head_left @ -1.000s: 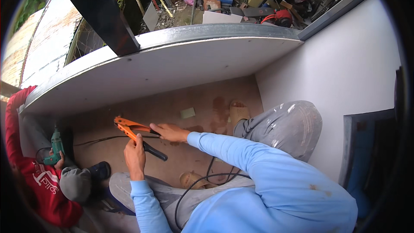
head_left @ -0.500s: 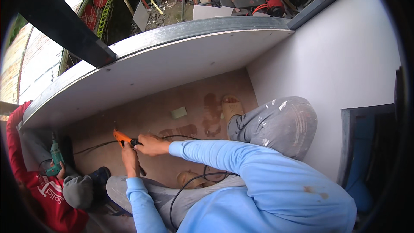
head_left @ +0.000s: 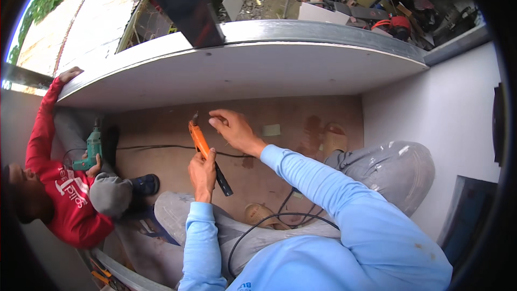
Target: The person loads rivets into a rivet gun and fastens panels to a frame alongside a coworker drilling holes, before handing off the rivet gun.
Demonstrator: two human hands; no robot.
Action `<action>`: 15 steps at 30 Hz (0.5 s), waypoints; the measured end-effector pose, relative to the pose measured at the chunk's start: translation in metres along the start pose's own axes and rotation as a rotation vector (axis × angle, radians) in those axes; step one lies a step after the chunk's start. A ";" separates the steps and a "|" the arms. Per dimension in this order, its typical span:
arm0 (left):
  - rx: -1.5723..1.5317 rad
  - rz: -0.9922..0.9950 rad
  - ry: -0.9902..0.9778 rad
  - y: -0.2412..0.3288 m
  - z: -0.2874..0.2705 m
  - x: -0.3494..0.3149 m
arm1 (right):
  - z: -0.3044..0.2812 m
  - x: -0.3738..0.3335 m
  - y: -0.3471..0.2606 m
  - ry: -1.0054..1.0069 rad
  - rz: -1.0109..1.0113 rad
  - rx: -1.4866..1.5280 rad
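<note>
My left hand (head_left: 202, 175) is closed round an orange hand riveter (head_left: 199, 139) with a black lower handle. The tool's metal nose points up and away from me, toward the white panel. Just right of that nose hovers my right hand (head_left: 236, 131), its fingers partly bent and apart. It does not touch the riveter, and no held object shows in it. A black cable (head_left: 156, 146) runs along the floor behind the tool, and a looped part (head_left: 280, 215) crosses my leg.
A low white panel (head_left: 280, 73) with a metal top rail (head_left: 323, 32) curves ahead. At left, a person in red (head_left: 75, 199) holds a green drill (head_left: 92, 148). A dark post (head_left: 183, 5) rises from the rail. A pale tile piece (head_left: 271, 130) lies on the brown floor (head_left: 253, 113).
My right hand has left the riveter's handle and moved up beside its nose. The left hand keeps its hold. The view has shifted left; the other person's hand now shows on the rail.
</note>
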State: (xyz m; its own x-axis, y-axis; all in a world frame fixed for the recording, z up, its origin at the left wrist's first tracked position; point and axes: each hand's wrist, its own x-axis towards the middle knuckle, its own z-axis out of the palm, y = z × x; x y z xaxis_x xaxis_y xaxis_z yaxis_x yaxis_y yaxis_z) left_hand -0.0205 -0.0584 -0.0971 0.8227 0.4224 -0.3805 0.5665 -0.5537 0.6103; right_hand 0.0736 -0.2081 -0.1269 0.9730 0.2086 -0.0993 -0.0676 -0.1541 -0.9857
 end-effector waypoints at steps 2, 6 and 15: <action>-0.004 0.063 -0.026 -0.019 0.004 0.003 | 0.005 0.012 -0.004 0.008 0.015 0.072; 0.000 0.100 -0.104 -0.008 0.012 -0.003 | 0.004 0.025 0.018 0.070 -0.096 0.086; -0.197 0.002 -0.262 -0.039 0.027 0.017 | -0.021 0.023 -0.019 0.393 -0.224 0.006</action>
State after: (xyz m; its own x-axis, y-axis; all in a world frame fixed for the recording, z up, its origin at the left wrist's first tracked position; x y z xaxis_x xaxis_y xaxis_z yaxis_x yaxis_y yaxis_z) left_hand -0.0267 -0.0493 -0.1462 0.8222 0.2087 -0.5296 0.5663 -0.3943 0.7238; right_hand 0.1020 -0.2202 -0.1072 0.9737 -0.1466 0.1746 0.1541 -0.1414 -0.9779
